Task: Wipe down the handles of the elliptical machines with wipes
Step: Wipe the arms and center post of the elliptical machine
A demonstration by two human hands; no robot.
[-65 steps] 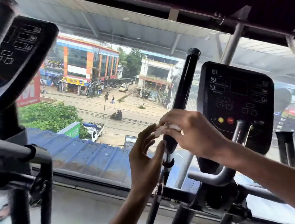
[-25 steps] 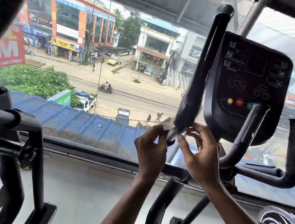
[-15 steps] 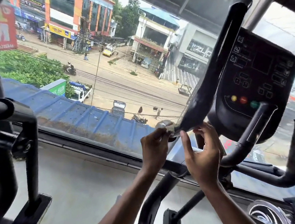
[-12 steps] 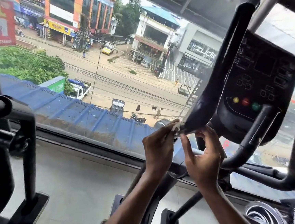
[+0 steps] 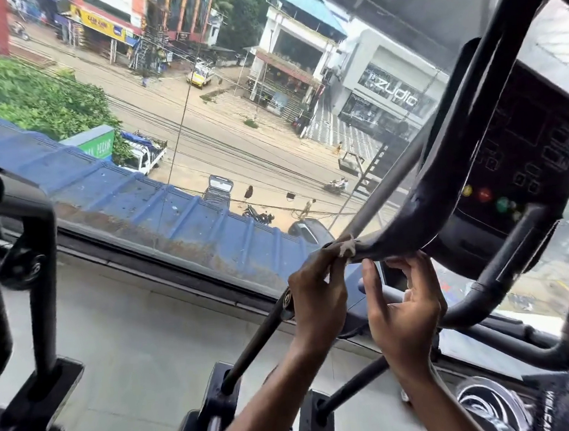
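While the wipe sits at the handle's low end: elliptical grip, wiping under way.
Nearest, left hand (image 5: 318, 301), fingers (image 5: 318, 264) closed in a pinch on a small crumpled whitish wipe (image 5: 346, 250), pressed to the bottom end of the thick black curved padded handle (image 5: 424, 217). Right hand (image 5: 405, 311) just beside, fingers (image 5: 414, 263) loosely spread, tips touching the handle's underside, holding nothing visible. Wipe: judged light, limp, likely damp, prone to bunching; best kept wrapped round the bar. Handle: judged stiff, grippy; take it low. Behind, dark console with coloured buttons (image 5: 529, 159); beyond, window glass (image 5: 202, 153).
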